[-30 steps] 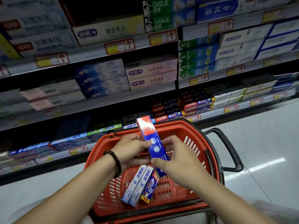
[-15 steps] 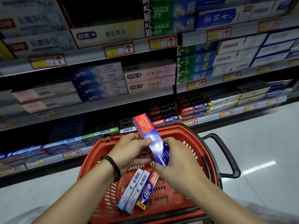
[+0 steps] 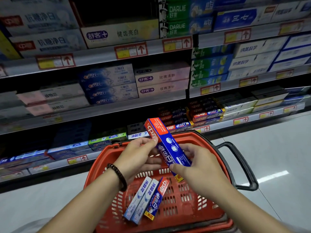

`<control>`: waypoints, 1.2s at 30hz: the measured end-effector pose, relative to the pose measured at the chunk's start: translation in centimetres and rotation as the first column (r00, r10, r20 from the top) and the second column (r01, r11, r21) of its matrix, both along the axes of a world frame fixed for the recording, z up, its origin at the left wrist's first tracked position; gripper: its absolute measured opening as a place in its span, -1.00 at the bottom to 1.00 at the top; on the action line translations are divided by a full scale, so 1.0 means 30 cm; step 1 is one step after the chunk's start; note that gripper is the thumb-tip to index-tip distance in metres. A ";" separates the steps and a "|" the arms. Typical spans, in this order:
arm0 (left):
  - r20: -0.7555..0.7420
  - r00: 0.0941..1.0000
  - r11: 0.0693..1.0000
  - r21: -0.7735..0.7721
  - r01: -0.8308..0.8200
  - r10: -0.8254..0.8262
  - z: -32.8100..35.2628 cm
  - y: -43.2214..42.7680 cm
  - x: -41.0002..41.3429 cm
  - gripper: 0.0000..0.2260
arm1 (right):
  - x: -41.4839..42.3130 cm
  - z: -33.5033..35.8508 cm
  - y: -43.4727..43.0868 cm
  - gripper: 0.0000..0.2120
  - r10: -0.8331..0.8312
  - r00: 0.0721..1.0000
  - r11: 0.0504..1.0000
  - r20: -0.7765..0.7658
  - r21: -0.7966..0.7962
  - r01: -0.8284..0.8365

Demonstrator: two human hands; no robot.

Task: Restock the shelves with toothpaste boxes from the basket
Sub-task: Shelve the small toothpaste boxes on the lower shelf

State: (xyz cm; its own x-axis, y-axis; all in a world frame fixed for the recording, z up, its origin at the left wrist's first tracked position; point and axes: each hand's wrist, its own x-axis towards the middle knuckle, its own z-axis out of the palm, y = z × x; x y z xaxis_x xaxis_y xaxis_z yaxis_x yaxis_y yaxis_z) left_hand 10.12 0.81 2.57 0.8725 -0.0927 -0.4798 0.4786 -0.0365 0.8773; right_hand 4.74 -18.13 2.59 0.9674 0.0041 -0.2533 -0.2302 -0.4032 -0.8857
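Your red-and-blue toothpaste box (image 3: 168,147) has turned a little since half a second ago, so more of its printed blue face shows. Both sets of fingers hold this one box over the basket. Your left hand (image 3: 136,157) pinches it near the middle and your right hand (image 3: 202,169) grips the lower end. Below your fingers, three more boxes lie in the one red basket (image 3: 101,158): two white-and-blue boxes (image 3: 140,199) and one red-and-blue spare box (image 3: 157,199). The shelves (image 3: 151,106) stand beyond your fingertips.

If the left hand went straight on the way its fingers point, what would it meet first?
The red-and-blue toothpaste box: the left hand is pinching its edge. Beyond, likely the right hand; depth unclear.
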 end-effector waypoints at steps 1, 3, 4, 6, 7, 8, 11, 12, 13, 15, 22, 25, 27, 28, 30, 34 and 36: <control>0.000 1.000 1.000 -0.015 -0.026 0.026 -0.001 0.004 0.005 -0.71 | 0.002 0.000 -0.002 -0.43 -0.007 1.000 1.000 -0.008 0.013 0.007; 0.016 0.996 0.995 -0.046 -0.088 0.088 -0.003 0.016 0.015 -0.73 | 0.005 0.000 -0.010 -0.44 -0.015 0.999 0.998 -0.035 0.060 0.017; 0.033 0.993 0.992 -0.055 -0.113 0.115 -0.003 0.023 0.020 -0.72 | 0.008 0.000 -0.016 -0.45 -0.019 0.998 0.995 -0.052 0.095 0.024; 0.075 0.985 0.985 -0.080 -0.150 0.156 -0.003 0.034 0.028 -0.68 | 0.015 0.003 -0.028 -0.48 -0.028 0.996 0.984 -0.084 0.172 0.042; 0.085 0.981 0.981 -0.102 -0.166 0.175 -0.002 0.039 0.031 -0.65 | 0.018 0.005 -0.034 -0.48 -0.029 0.995 0.978 -0.097 0.205 0.048; 0.086 0.978 0.977 -0.122 -0.177 0.188 -0.002 0.043 0.032 -0.63 | 0.021 0.008 -0.039 -0.49 -0.030 0.994 0.971 -0.107 0.234 0.055; 0.081 0.977 0.968 -0.175 -0.182 0.198 0.003 0.047 0.035 -0.61 | 0.031 0.014 -0.048 -0.50 -0.034 0.989 0.948 -0.146 0.307 0.078; 0.075 0.976 0.960 -0.210 -0.184 0.204 0.003 0.048 0.035 -0.62 | 0.034 0.015 -0.051 -0.51 -0.035 0.987 0.940 -0.159 0.329 0.086; 0.068 0.975 0.949 -0.253 -0.187 0.210 0.002 0.047 0.037 -0.62 | 0.038 0.016 -0.054 -0.53 -0.034 0.984 0.931 -0.175 0.351 0.094; 0.055 0.975 0.929 -0.319 -0.189 0.218 0.006 0.042 0.034 -0.64 | 0.042 0.019 -0.061 -0.58 -0.023 0.980 0.920 -0.198 0.380 0.098; 0.020 0.970 0.906 -0.362 -0.220 0.243 0.037 0.031 0.026 -0.86 | 0.042 0.020 -0.074 -0.72 -0.017 0.982 0.922 -0.189 0.377 0.089; 0.007 0.963 0.900 -0.358 -0.249 0.269 0.038 0.027 0.024 -0.87 | 0.038 0.018 -0.066 -0.76 -0.028 0.984 0.909 -0.175 0.405 0.098; 0.007 0.956 0.895 -0.352 -0.273 0.294 0.037 0.029 0.026 -0.85 | 0.034 0.024 -0.059 -0.77 -0.032 0.986 0.906 -0.161 0.412 0.097; 0.007 0.952 0.893 -0.350 -0.284 0.305 0.038 0.031 0.027 -0.84 | 0.034 0.026 -0.056 -0.77 -0.045 0.986 0.903 -0.160 0.416 0.109; 0.008 0.947 0.888 -0.348 -0.299 0.322 0.043 0.035 0.027 -0.84 | 0.036 0.026 -0.053 -0.79 -0.091 0.981 0.887 -0.173 0.433 0.159; -0.016 0.936 0.872 -0.359 -0.334 0.352 0.052 0.036 0.025 -0.85 | 0.043 0.037 -0.052 -0.80 -0.169 0.969 0.862 -0.180 0.450 0.234; -0.032 0.927 0.864 -0.353 -0.359 0.373 0.054 0.034 0.024 -0.85 | 0.044 0.044 -0.055 -0.84 -0.189 0.966 0.837 -0.179 0.485 0.253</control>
State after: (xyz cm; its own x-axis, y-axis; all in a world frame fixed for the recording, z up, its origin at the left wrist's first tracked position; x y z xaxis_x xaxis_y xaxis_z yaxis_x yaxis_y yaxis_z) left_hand 10.84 1.84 4.19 0.8925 0.0827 -0.4435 0.3653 0.4444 0.8179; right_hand 6.07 -19.79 3.90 0.9202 -0.0490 -0.3883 -0.3765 0.1604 -0.9124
